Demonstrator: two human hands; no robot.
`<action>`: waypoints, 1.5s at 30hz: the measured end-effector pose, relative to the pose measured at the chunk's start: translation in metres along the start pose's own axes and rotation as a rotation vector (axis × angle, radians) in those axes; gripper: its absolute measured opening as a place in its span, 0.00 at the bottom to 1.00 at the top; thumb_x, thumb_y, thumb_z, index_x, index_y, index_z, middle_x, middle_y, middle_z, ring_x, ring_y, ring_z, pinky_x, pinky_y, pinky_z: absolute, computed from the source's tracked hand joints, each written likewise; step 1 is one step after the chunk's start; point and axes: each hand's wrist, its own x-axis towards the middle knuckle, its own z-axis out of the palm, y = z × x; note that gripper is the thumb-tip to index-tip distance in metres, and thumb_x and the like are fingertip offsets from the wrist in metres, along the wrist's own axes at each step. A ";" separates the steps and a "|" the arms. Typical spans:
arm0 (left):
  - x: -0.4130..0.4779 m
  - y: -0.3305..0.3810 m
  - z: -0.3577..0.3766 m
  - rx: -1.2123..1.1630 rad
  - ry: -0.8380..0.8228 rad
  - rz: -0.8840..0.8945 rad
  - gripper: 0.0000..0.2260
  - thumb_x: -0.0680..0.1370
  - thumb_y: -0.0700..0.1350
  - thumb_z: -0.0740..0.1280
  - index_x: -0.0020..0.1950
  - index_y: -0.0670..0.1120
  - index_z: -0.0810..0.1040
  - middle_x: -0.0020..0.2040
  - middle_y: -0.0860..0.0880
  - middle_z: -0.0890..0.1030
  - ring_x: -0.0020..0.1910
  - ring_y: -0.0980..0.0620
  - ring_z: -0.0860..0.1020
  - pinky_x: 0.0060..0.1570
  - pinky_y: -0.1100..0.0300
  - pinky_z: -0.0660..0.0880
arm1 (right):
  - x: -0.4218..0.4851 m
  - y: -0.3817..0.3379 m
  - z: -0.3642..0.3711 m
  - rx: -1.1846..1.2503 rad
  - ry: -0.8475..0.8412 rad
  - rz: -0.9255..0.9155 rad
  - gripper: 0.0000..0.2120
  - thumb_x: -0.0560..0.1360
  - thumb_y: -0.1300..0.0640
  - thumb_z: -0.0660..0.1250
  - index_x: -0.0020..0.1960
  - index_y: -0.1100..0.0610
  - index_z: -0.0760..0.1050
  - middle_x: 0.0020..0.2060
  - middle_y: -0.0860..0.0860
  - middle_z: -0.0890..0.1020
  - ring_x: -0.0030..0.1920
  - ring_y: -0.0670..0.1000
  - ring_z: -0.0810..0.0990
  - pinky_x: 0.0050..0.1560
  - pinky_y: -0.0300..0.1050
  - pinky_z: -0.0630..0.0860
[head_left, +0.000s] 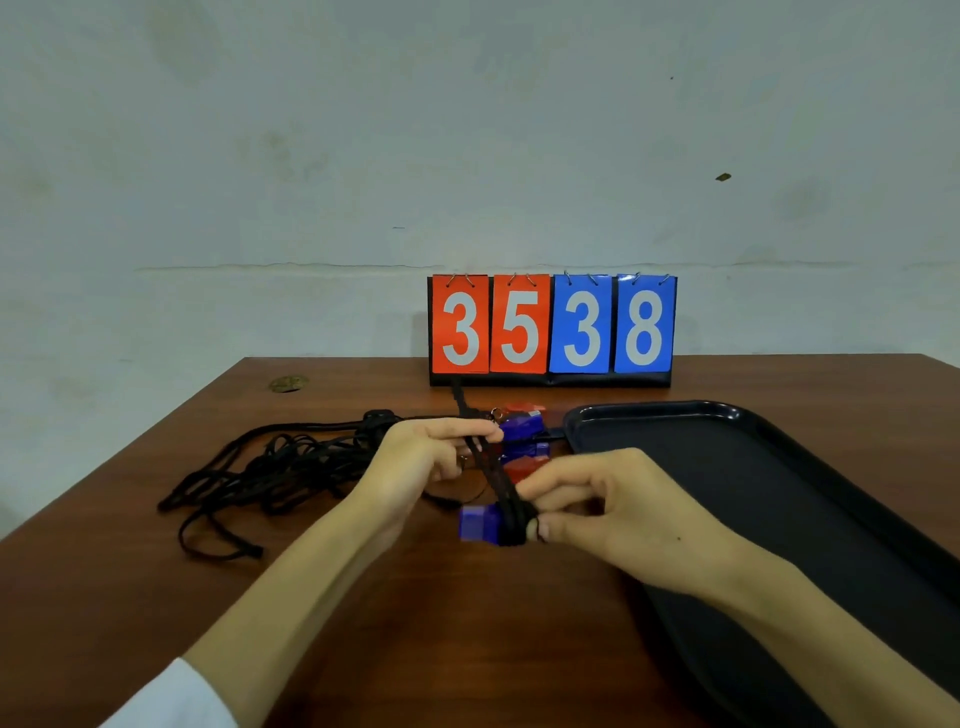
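A blue whistle (477, 524) is held above the table with black cord wrapped around one end. My right hand (613, 512) pinches that wrapped end between thumb and fingers. My left hand (426, 454) grips the black cord (485, 457), which runs taut from the whistle up through its fingers. Behind the hands lie several more whistles, blue (521, 425) and red (524, 469), partly hidden.
A tangle of black cords (270, 462) lies on the brown table (363, 597) to the left. A black tray (727, 457) lies at the right. A flip scoreboard (553, 328) reading 35 38 stands at the back against the wall.
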 end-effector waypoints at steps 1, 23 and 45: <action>0.001 -0.001 0.000 0.030 0.007 -0.030 0.24 0.68 0.24 0.57 0.49 0.47 0.84 0.51 0.51 0.84 0.58 0.53 0.78 0.61 0.52 0.73 | 0.000 -0.001 -0.003 0.017 0.038 -0.010 0.19 0.71 0.61 0.70 0.55 0.40 0.73 0.42 0.42 0.84 0.47 0.35 0.80 0.57 0.36 0.74; -0.013 -0.003 0.030 0.386 -0.223 0.144 0.06 0.71 0.53 0.70 0.36 0.54 0.84 0.36 0.49 0.75 0.34 0.62 0.72 0.39 0.70 0.69 | 0.011 0.039 -0.017 0.073 0.752 0.216 0.15 0.73 0.59 0.69 0.59 0.53 0.77 0.43 0.43 0.83 0.52 0.41 0.79 0.44 0.29 0.74; -0.016 0.013 0.024 -0.119 -0.089 0.152 0.28 0.76 0.61 0.48 0.52 0.47 0.84 0.56 0.52 0.83 0.62 0.56 0.75 0.66 0.50 0.67 | 0.009 0.021 0.009 -0.180 0.102 0.057 0.24 0.73 0.58 0.69 0.67 0.49 0.67 0.44 0.45 0.84 0.47 0.37 0.79 0.59 0.34 0.68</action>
